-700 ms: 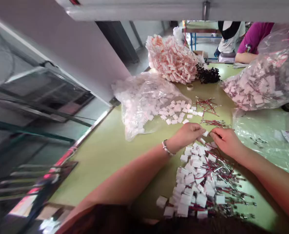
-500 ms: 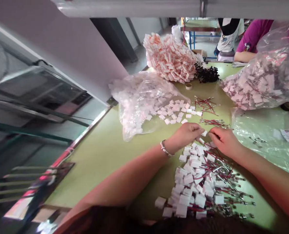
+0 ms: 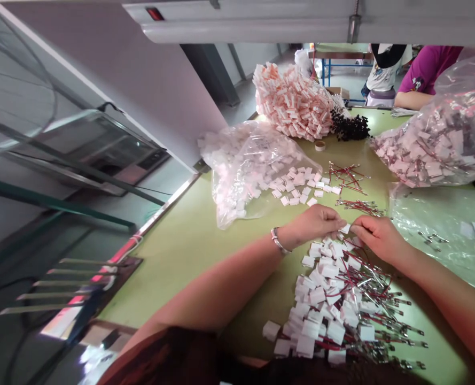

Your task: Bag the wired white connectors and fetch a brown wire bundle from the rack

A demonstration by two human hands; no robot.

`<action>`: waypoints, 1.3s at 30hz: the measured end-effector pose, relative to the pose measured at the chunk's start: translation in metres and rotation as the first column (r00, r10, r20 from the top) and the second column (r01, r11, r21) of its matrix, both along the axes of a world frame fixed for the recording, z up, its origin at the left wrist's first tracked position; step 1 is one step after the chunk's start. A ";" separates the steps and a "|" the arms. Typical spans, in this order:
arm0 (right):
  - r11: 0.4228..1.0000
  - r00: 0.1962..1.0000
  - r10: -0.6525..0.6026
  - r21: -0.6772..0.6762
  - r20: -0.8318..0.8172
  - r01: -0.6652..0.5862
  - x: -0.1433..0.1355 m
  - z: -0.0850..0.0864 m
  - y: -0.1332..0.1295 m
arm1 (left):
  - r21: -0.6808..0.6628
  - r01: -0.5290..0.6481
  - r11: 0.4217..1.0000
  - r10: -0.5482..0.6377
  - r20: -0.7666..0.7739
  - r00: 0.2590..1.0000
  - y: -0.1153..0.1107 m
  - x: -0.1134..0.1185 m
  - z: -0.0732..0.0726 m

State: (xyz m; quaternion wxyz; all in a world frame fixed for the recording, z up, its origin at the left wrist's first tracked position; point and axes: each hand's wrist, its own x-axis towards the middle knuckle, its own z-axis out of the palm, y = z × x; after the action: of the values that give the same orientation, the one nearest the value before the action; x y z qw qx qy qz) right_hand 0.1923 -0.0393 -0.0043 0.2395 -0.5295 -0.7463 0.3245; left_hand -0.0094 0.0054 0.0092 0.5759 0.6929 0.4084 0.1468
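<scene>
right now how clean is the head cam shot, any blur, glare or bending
Head view: sharp around the hands, left hand and right hand; the wide lens bends the shelving at left; glare whitens the clear plastic bag; lighting is soft, shadows faint on the green table.

The left hand (image 3: 315,223) and right hand (image 3: 375,235) meet over a small white tag (image 3: 345,229), their fingertips covering most of it. At the bench's (image 3: 189,240) far edge, 2 people (image 3: 429,69) are cut off above the chest. The right-hand bag (image 3: 441,139) runs off frame.
</scene>
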 end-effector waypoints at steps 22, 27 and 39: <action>0.921 0.901 -0.260 0.370 0.346 0.124 0.017 -0.011 0.040 | 0.656 -0.124 0.745 0.384 -0.269 0.883 0.044 -0.024 -0.037; 0.958 0.969 -0.156 0.270 0.192 0.101 0.009 0.002 0.026 | 0.538 -0.319 0.780 0.382 -0.005 0.924 0.031 -0.016 -0.028; 0.971 0.942 -0.062 0.240 0.328 -0.020 0.006 0.010 0.012 | 0.358 -0.241 0.902 0.183 0.190 0.965 0.008 0.001 -0.014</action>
State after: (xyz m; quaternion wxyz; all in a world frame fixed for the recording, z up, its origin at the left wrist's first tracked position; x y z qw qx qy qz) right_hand 0.1979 -0.0272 0.0059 0.1753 -0.5520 -0.8039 0.1352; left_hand -0.0088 0.0133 -0.0046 0.4417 0.7287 0.4004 0.3370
